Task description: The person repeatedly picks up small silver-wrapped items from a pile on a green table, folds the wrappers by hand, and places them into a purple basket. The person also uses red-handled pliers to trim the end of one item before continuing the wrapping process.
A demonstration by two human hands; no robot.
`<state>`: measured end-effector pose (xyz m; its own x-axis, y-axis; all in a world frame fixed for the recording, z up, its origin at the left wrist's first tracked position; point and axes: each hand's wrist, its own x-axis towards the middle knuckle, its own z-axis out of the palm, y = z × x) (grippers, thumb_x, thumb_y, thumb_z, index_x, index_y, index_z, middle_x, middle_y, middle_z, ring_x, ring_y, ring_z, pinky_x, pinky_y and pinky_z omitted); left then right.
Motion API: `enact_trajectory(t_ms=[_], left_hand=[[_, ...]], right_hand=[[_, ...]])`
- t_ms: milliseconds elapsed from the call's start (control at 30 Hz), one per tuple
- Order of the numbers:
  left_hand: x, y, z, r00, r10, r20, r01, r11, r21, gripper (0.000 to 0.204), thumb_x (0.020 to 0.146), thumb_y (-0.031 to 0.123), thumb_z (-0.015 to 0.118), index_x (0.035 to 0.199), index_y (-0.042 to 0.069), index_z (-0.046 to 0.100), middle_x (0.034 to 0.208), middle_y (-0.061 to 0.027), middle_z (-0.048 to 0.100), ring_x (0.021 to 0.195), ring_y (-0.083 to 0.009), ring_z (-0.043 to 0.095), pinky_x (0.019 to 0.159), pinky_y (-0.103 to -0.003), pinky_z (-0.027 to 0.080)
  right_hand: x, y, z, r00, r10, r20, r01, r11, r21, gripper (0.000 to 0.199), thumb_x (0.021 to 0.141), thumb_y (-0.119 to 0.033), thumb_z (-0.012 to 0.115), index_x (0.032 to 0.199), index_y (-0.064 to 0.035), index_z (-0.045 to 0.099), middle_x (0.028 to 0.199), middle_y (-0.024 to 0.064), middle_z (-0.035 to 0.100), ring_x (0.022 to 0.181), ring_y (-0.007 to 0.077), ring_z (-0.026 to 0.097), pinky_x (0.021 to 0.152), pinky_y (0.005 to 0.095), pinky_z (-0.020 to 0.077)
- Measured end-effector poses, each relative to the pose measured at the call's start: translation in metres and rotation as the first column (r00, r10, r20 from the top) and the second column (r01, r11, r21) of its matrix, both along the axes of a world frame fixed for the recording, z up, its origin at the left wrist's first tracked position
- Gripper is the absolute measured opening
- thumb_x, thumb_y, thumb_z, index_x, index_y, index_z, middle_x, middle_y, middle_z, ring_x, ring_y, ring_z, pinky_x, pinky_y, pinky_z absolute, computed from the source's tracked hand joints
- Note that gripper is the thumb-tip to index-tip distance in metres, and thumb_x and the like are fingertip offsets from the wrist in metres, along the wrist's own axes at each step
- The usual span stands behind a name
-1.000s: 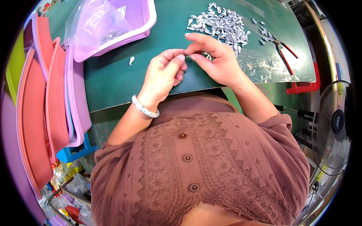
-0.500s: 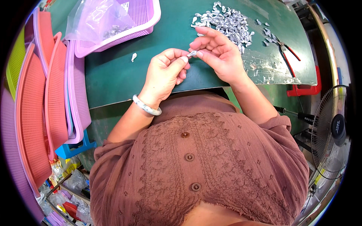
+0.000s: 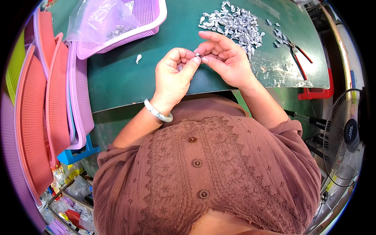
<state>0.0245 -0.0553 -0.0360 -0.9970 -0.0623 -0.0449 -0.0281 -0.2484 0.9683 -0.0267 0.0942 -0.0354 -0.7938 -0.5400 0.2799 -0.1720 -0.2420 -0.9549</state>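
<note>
My left hand (image 3: 172, 74), with a pale bangle (image 3: 158, 111) at its wrist, meets my right hand (image 3: 229, 62) above the near part of the green table. Both pinch a small silver teardrop-shaped piece (image 3: 197, 55) between thumbs and fingertips, which cover most of it. Another bit of silver (image 3: 180, 68) shows in the curled fingers of my left hand. Beyond my right hand lies a heap of similar silver pieces (image 3: 235, 27). One single pale piece (image 3: 138, 58) rests on the table to the left of my hands.
At the upper left, a purple basket (image 3: 158, 27) holds a clear plastic bag (image 3: 100, 19) and some silver pieces. Stacked red and purple baskets (image 3: 58, 94) line the left side. Red-handled pliers (image 3: 297, 56) lie at the right beside several stray pieces. A fan (image 3: 344, 133) stands far right.
The piece between my fingertips has turned and is now more covered. My left hand has turned slightly, and silver now shows inside its curled fingers. My right hand has barely moved.
</note>
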Motion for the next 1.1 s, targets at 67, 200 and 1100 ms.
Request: enact_trajectory(t_ms=[67, 200, 1100], left_hand=[[0.0002, 0.0028, -0.0014, 0.999, 0.019, -0.045, -0.019, 1.0, -0.003, 0.009, 0.082, 0.007, 0.061, 0.088, 0.005, 0.055, 0.072, 0.0038, 0.054, 0.054, 0.0001, 0.042, 0.045, -0.013, 0.031], [0.0006, 0.0039, -0.0005, 0.998, 0.019, -0.067, -0.019, 1.0, -0.003, 0.009, 0.082, 0.005, 0.06, 0.089, 0.004, 0.055, 0.075, 0.0035, 0.054, 0.055, 0.0006, 0.042, 0.044, -0.013, 0.03], [0.0021, 0.0048, -0.0055, 0.989, 0.024, -0.143, -0.037, 0.996, -0.087, 0.011, 0.078, -0.003, 0.06, 0.086, 0.002, 0.055, 0.078, 0.0027, 0.053, 0.068, -0.0017, 0.045, 0.061, -0.014, 0.039]], right_hand=[[0.0006, 0.0001, 0.0004, 1.0, 0.001, -0.001, -0.001, 1.0, -0.004, 0.046, 0.08, 0.01, 0.05, 0.123, -0.0004, 0.04, 0.094, 0.0083, 0.056, 0.088, 0.0125, 0.056, 0.081, 0.0245, 0.0452], [0.0011, -0.0005, 0.0012, 1.0, -0.013, -0.007, 0.013, 1.0, 0.002, 0.047, 0.079, 0.011, 0.049, 0.124, -0.0003, 0.039, 0.096, 0.0087, 0.056, 0.088, 0.013, 0.056, 0.081, 0.0249, 0.0454], [0.0038, 0.0016, 0.0006, 1.0, -0.004, -0.029, 0.006, 0.997, 0.076, 0.045, 0.08, 0.01, 0.048, 0.123, -0.0011, 0.041, 0.097, 0.0103, 0.059, 0.091, 0.0143, 0.057, 0.083, 0.0263, 0.0452]])
